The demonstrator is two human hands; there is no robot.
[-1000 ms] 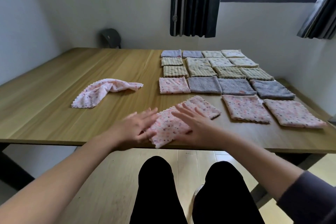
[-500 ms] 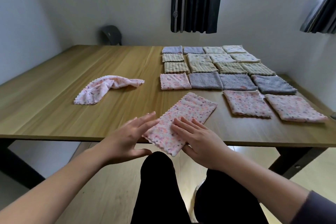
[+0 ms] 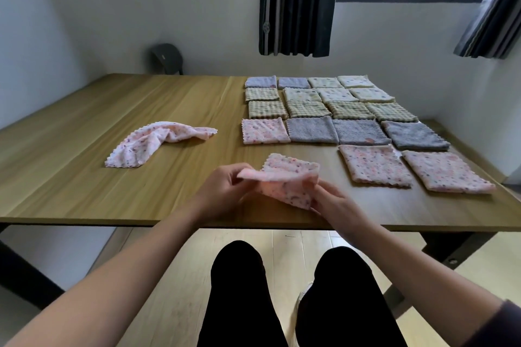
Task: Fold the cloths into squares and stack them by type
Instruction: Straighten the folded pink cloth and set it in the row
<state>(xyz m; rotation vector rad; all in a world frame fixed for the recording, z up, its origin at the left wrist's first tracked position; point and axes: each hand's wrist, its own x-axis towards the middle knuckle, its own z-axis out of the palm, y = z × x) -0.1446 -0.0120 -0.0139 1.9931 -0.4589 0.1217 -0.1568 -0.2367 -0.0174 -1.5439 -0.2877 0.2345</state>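
A pink dotted cloth (image 3: 286, 179) is half folded near the table's front edge, its near end lifted and doubled over the far end. My left hand (image 3: 222, 190) pinches its left corner and my right hand (image 3: 331, 200) pinches its right corner. A second pink dotted cloth (image 3: 153, 144) lies crumpled and unfolded on the left of the table. On the right, several folded squares lie in rows: pink dotted ones (image 3: 375, 165), grey ones (image 3: 311, 129), checked ones (image 3: 308, 108), cream ones (image 3: 337, 94) and lilac ones (image 3: 260, 82).
The wooden table (image 3: 84, 177) runs to a wall on the left and right. A dark chair back (image 3: 166, 58) stands behind its far edge. My legs in black trousers (image 3: 236, 290) are below the front edge.
Both hands went from lying flat on the long folded cloth to pinching its near corners. They have lifted that end and carried it up and away over the far half.
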